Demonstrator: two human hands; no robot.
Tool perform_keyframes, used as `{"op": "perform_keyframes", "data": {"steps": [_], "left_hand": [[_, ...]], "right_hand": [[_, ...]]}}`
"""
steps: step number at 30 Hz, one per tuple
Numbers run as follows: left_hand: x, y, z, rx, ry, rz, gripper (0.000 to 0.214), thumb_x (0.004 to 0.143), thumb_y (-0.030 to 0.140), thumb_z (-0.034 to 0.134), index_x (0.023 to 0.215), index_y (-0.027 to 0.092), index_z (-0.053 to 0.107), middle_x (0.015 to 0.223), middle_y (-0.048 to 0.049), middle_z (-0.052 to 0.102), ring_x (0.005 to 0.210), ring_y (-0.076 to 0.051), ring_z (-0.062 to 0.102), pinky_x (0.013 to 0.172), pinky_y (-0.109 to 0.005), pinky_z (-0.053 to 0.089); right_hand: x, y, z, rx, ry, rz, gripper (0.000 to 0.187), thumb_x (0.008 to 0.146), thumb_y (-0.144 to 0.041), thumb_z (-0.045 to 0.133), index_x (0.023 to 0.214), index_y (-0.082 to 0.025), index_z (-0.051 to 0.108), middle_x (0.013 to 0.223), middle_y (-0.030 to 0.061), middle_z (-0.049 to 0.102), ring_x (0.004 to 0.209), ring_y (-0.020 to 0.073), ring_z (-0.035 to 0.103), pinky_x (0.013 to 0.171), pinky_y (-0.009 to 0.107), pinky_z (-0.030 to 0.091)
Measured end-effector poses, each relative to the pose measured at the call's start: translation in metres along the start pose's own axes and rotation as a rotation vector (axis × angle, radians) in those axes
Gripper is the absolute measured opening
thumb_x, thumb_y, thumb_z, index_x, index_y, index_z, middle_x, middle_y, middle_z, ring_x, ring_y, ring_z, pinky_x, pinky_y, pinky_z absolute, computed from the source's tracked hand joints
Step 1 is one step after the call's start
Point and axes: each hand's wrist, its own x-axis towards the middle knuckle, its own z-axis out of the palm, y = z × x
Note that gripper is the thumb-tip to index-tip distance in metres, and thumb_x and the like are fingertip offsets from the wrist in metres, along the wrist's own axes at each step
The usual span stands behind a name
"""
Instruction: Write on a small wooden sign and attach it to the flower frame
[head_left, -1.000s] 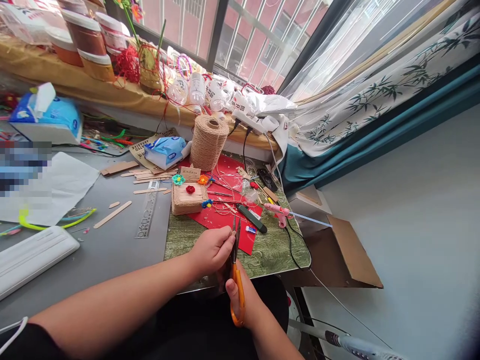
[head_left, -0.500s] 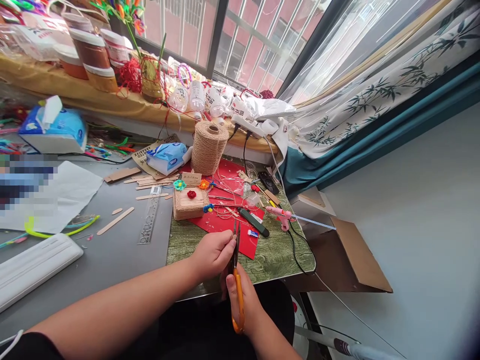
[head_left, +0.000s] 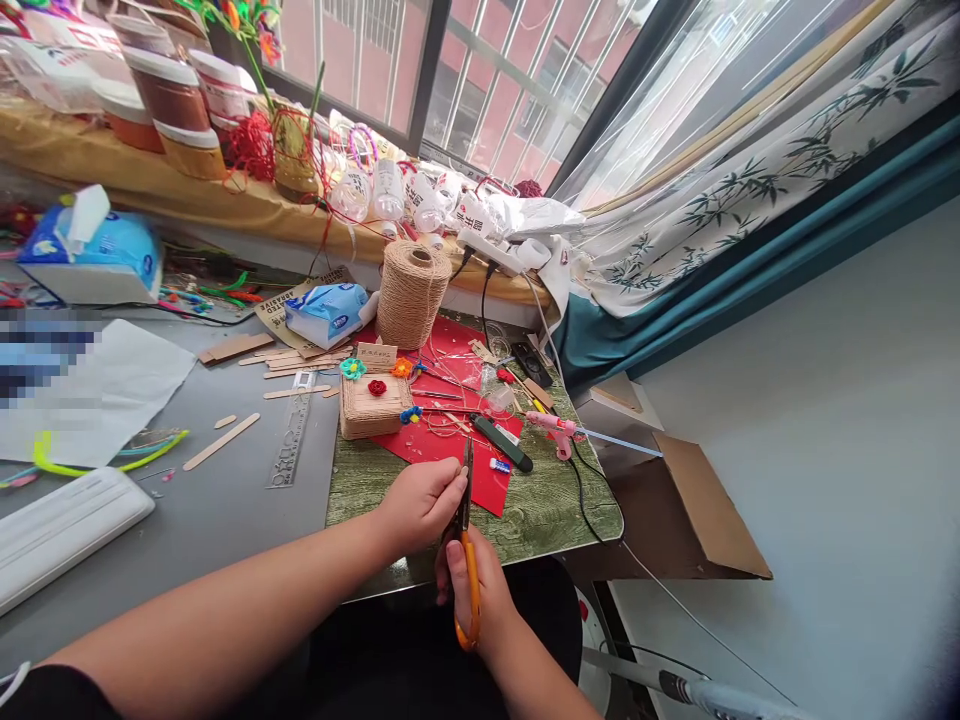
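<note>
Orange-handled scissors (head_left: 469, 585) are in my right hand (head_left: 486, 590), its fingers wrapped in the handles and the blades pointing away from me. My left hand (head_left: 424, 505) is closed in a pinch beside the blades; what it pinches is too small to make out. Both hands are over the near edge of the green wood-patterned table (head_left: 390, 500). Beyond them sits a twine-wrapped box (head_left: 375, 408) with small coloured flowers on it. Behind the box a large spool of twine (head_left: 414, 295) stands upright.
Red paper (head_left: 491, 497) carries a dark green cutter (head_left: 501, 443) and an eraser (head_left: 500, 465). A pink glue gun (head_left: 553, 428) with a cord lies to the right. On the left are a ruler (head_left: 291, 440), craft sticks (head_left: 223, 441) and tissue packs (head_left: 94, 250). An open carton (head_left: 712, 510) stands beyond the right edge.
The scissor blades have closed together from slightly apart. Both hands stay in nearly the same place, while the whole view has shifted slightly.
</note>
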Motion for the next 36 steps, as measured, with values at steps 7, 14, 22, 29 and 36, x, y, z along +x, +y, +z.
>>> {"op": "perform_keyframes", "data": {"steps": [7, 14, 22, 29, 36], "left_hand": [[0.002, 0.001, 0.002, -0.151, 0.010, -0.093, 0.039, 0.107, 0.046, 0.039, 0.079, 0.021, 0.050, 0.068, 0.0029, 0.058, 0.063, -0.013, 0.053, 0.064, -0.027, 0.039], [0.006, 0.001, 0.002, -0.229, 0.036, -0.122, 0.041, 0.106, 0.049, 0.041, 0.078, 0.021, 0.049, 0.068, 0.0042, 0.054, 0.064, -0.012, 0.051, 0.065, -0.026, 0.042], [0.004, 0.001, 0.003, -0.187, -0.002, -0.087, 0.038, 0.107, 0.046, 0.039, 0.083, 0.021, 0.054, 0.075, 0.0011, 0.060, 0.068, -0.013, 0.055, 0.066, -0.028, 0.043], [0.007, -0.001, -0.001, -0.173, -0.025, -0.038, 0.039, 0.106, 0.045, 0.039, 0.079, 0.020, 0.052, 0.071, 0.0023, 0.056, 0.066, -0.013, 0.053, 0.064, -0.026, 0.041], [0.008, -0.004, -0.001, -0.173, -0.043, -0.061, 0.038, 0.106, 0.046, 0.040, 0.078, 0.021, 0.048, 0.069, 0.0040, 0.051, 0.064, -0.012, 0.049, 0.063, -0.026, 0.038]], "right_hand": [[0.005, 0.003, -0.004, 0.114, 0.029, -0.006, 0.051, 0.098, -0.075, 0.042, 0.096, -0.025, 0.049, 0.069, -0.0005, 0.051, 0.047, 0.0150, 0.048, 0.041, 0.028, 0.043], [0.004, -0.011, -0.018, 0.020, -0.108, -0.131, 0.053, 0.098, -0.077, 0.040, 0.103, -0.024, 0.050, 0.083, 0.0048, 0.058, 0.059, 0.0176, 0.052, 0.053, 0.032, 0.046], [0.002, -0.019, -0.018, -0.062, -0.116, -0.154, 0.052, 0.101, -0.072, 0.039, 0.113, -0.024, 0.055, 0.087, 0.0057, 0.057, 0.065, 0.0197, 0.053, 0.058, 0.035, 0.049], [0.003, -0.015, -0.019, -0.223, -0.046, -0.181, 0.059, 0.101, -0.072, 0.037, 0.130, -0.024, 0.056, 0.089, 0.0079, 0.061, 0.074, 0.0246, 0.059, 0.064, 0.038, 0.055], [0.006, -0.010, -0.021, -0.224, 0.002, -0.114, 0.050, 0.102, -0.066, 0.046, 0.120, -0.022, 0.060, 0.077, 0.0026, 0.055, 0.065, 0.0202, 0.053, 0.057, 0.033, 0.051]]}}
